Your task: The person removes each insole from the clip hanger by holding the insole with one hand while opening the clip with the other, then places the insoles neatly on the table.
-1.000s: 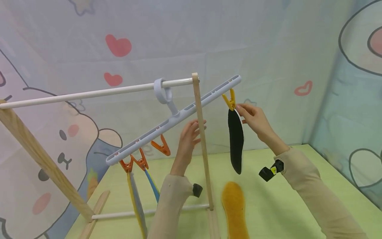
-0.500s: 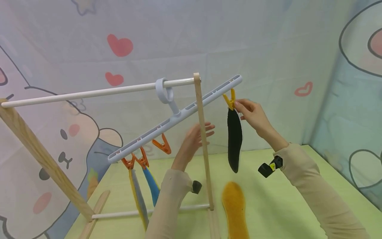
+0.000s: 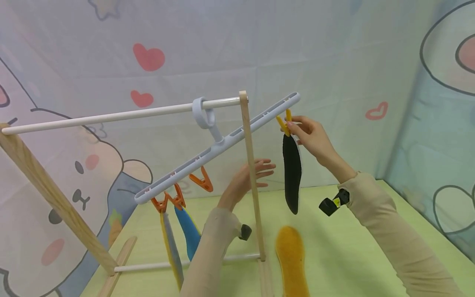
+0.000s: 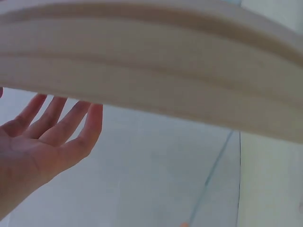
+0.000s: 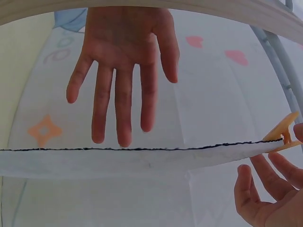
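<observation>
My right hand (image 3: 313, 138) pinches a yellow clothespin (image 3: 284, 127) under the raised right end of a tilted pale-blue hanger (image 3: 217, 149). From that clothespin hangs a black insole (image 3: 292, 175); its pale side and dark edge cross the right wrist view. My left hand (image 3: 243, 181) is partly behind the wooden post (image 3: 250, 165), fingers extended and spread, holding nothing. Both the left hand (image 5: 123, 52) and the clothespin (image 5: 284, 130) show in the right wrist view. Close to the left wrist camera, the post (image 4: 156, 71) hides the left fingertips.
Orange clothespins (image 3: 202, 180) hang from the hanger's lower left; two hold a grey-yellow insole (image 3: 172, 247) and a blue insole (image 3: 189, 231). The hanger's ring circles the rack's white rod (image 3: 148, 112). A mustard insole (image 3: 291, 260) lies on the light-green table (image 3: 352, 247).
My left hand has moved right past the post, fingers spreading. My right hand has shifted slightly up and left onto the yellow clothespin. The blue insole has turned to show more of its face.
</observation>
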### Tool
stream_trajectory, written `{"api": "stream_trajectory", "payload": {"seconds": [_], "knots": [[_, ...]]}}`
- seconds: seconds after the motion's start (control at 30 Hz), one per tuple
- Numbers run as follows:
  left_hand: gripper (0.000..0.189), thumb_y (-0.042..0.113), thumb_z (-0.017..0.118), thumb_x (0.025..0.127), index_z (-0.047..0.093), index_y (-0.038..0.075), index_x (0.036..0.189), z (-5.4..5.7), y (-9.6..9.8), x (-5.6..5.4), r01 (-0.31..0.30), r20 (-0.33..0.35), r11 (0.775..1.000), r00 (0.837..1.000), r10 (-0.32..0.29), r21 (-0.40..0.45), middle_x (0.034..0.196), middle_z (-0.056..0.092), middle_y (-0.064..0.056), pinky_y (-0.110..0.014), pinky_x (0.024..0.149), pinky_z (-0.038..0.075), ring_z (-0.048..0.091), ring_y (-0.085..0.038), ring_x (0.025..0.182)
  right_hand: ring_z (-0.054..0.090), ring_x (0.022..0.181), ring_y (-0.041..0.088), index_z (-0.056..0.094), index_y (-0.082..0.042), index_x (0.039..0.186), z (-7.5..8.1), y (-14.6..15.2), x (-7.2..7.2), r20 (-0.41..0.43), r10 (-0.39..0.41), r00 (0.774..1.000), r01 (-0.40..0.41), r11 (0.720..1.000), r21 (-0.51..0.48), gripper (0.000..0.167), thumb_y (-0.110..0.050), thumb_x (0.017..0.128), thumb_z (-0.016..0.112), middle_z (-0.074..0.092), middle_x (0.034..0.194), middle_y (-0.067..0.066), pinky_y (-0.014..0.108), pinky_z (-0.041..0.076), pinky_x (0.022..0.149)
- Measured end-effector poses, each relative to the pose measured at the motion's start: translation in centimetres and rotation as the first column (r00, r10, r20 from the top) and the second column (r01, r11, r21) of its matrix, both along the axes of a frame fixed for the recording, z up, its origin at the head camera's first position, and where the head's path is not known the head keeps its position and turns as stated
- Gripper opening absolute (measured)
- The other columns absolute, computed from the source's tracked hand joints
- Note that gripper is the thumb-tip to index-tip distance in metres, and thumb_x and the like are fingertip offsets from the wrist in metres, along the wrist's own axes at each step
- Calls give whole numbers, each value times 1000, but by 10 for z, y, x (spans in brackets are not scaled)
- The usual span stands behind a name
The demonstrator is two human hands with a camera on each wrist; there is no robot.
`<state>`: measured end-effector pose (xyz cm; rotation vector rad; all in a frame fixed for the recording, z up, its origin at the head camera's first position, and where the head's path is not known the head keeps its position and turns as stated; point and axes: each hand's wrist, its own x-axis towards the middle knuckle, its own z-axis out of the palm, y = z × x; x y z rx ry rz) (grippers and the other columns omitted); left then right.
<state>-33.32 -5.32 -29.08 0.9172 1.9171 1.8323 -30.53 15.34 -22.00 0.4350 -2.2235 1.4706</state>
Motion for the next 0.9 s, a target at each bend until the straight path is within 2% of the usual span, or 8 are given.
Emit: {"api": "stream_trajectory", "payload": {"seconds": [0.1,0.3,0.37,0.47,0.6,0.67,0.73,0.9], "knots": [[41,22,33,97,34,4,134,9,1,6,51,-17,996,998,-52,-70,139,37,-19,-48,98,38,34,-32,129,53,92,11,49,-6,124,2,-2,1,0,-2,1000,2,1000,4,45,-36,90,48,65,108,8,24,45,69],[42,20,33,97,29,10,138,12,4,-1,125,-44,984,990,-132,-123,142,33,-16,-51,99,35,27,-34,132,55,85,5,48,-6,125,4,-3,3,-2,14,1000,-14,1000,23,45,-35,91,47,58,114,20,19,47,68],[43,20,36,96,30,14,138,12,5,-2,133,-39,982,990,-139,-132,142,34,-12,-49,99,36,28,-32,133,55,83,4,47,-5,126,4,-3,4,-6,18,1000,-18,999,29,45,-35,91,47,59,113,20,19,47,68],[43,19,41,95,31,18,137,13,8,-1,134,-41,978,989,-142,-158,142,36,-7,-47,98,38,29,-30,132,54,82,5,48,-6,125,4,-3,5,-19,23,1000,-22,999,36,44,-35,91,47,63,109,12,21,45,68],[45,16,41,95,29,16,138,17,14,5,142,-38,973,988,-151,-184,142,36,-9,-46,98,38,32,-29,131,51,84,11,51,-9,123,3,-3,8,-39,41,998,-39,999,38,41,-35,92,46,66,101,-3,25,40,68],[46,14,40,95,28,14,139,19,17,8,148,-29,971,987,-157,-190,142,35,-12,-47,98,38,34,-29,130,49,86,13,51,-10,122,3,-4,8,-44,53,998,-51,998,35,40,-35,92,45,65,100,-6,25,38,68],[46,15,39,95,26,13,139,19,20,9,149,-32,968,987,-158,-204,142,34,-13,-47,97,39,35,-30,129,48,87,15,52,-11,122,3,-4,8,-44,59,997,-58,998,31,40,-36,92,45,65,99,-5,27,36,69],[45,15,40,95,28,12,138,14,27,5,115,-34,972,992,-124,-203,139,38,-15,-47,96,40,41,-31,125,50,97,19,52,-8,121,2,-3,7,-44,71,996,-70,997,13,42,-37,92,45,64,104,8,36,37,84]]}}
